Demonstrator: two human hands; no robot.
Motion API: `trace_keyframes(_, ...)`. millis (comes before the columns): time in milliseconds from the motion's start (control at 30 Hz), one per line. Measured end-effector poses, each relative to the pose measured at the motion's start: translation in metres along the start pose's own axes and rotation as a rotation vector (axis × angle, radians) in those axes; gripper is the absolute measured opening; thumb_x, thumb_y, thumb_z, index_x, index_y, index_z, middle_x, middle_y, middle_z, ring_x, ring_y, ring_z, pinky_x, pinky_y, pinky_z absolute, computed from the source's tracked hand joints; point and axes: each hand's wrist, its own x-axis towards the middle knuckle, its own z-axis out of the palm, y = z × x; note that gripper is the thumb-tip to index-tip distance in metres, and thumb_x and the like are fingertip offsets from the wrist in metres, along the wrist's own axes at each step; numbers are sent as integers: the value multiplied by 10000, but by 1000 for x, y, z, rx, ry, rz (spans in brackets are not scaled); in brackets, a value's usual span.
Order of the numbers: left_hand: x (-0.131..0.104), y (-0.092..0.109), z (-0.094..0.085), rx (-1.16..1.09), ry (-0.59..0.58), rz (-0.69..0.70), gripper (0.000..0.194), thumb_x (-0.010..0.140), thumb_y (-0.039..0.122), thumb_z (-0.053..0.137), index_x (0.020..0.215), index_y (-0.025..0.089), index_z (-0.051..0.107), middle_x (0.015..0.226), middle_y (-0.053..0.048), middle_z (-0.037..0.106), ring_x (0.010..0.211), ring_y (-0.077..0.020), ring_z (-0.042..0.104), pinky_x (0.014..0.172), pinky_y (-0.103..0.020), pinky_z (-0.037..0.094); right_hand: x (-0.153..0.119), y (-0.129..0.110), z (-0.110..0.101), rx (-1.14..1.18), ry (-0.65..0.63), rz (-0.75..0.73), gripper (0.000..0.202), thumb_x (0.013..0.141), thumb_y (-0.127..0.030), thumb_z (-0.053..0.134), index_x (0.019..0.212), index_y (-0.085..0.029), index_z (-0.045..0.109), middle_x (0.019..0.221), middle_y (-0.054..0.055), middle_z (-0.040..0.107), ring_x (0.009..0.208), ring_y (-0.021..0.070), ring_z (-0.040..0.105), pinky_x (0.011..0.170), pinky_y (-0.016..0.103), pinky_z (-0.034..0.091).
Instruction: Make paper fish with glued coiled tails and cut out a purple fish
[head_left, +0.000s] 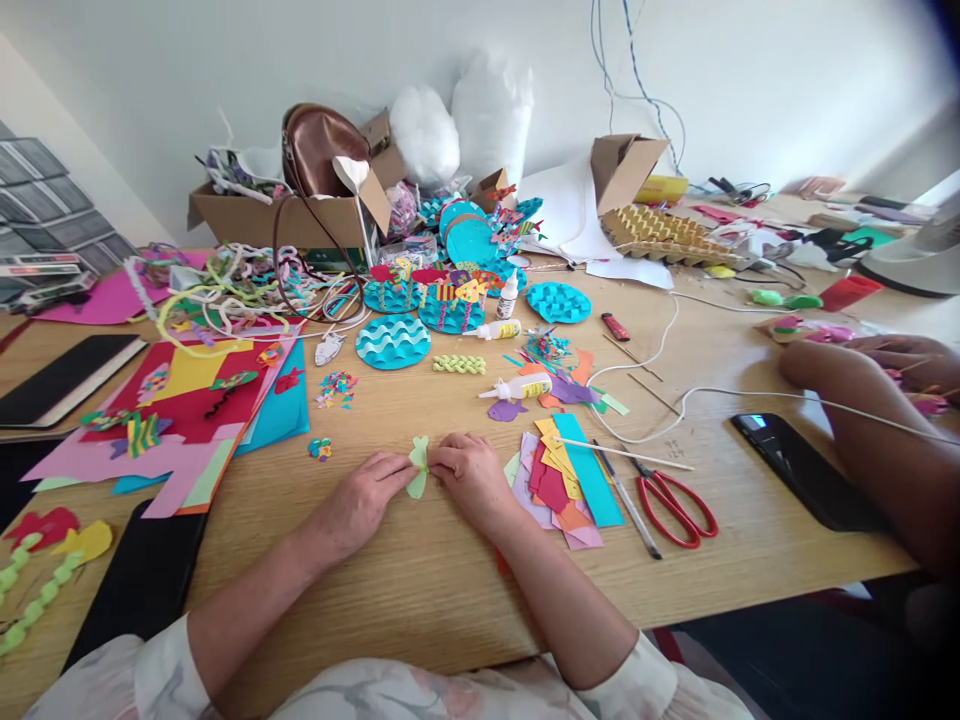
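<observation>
A pale green paper fish (418, 484) stands out between my hands, over the wooden table near the middle. My left hand (367, 500) pinches its left side with fingers pressed together. On the other side, my right hand (471, 480) has its fingertips closed at the fish's right edge. Small round paper dots (320, 449) lie to the left of my left hand. To the right of my right hand is a pile of coloured paper scraps (550, 482), with a blue strip (589, 470) beside it. A purple paper fish (508, 410) lies beyond my right hand.
Red-handled scissors (664, 508), a pen (626, 500) and a black phone (795, 475) lie at the right. Another person's arm (855, 430) rests there. Glue bottles (525, 387) and blue discs (393, 342) stand behind, coloured sheets (187, 400) at left.
</observation>
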Motion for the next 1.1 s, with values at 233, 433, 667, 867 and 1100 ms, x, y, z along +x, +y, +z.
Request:
trace_keyframes(233,4,3,0,37,-15,-3,324,932,161,341,1132,184,595,995,-76,628,954,-181,554,822,-344,515,0,1,1,3,0,-3,114,809,-176,609,781,-235,703,848,11,676,819,158,567,717,262,318)
trace_keyframes(433,8,6,2,55,-11,-11,310,930,185,358,1089,168,624,986,-86,626,943,-189,540,809,-338,510,-1,1,0,-2,-2,2,111,818,-188,603,797,-234,702,849,10,677,827,158,573,718,264,328)
trace_keyframes(667,5,5,4,33,9,-29,289,910,154,400,1089,163,626,1005,-93,625,954,-196,536,823,-346,504,-1,0,0,-2,0,-2,104,814,-186,609,793,-230,701,847,15,671,825,153,568,719,262,323)
trace_keyframes(867,1,-1,-1,-41,-9,-5,358,896,70,349,1139,162,595,1050,-97,621,990,-183,542,853,-329,492,0,2,2,-5,2,-3,105,816,-194,605,796,-235,700,844,11,668,814,154,559,710,262,311)
trace_keyframes(1100,3,3,2,-13,-30,-37,333,926,160,343,1136,172,602,1023,-97,623,975,-195,541,849,-346,495,-1,1,0,-3,-13,-2,107,823,-197,598,798,-230,696,848,12,671,822,155,562,721,259,314)
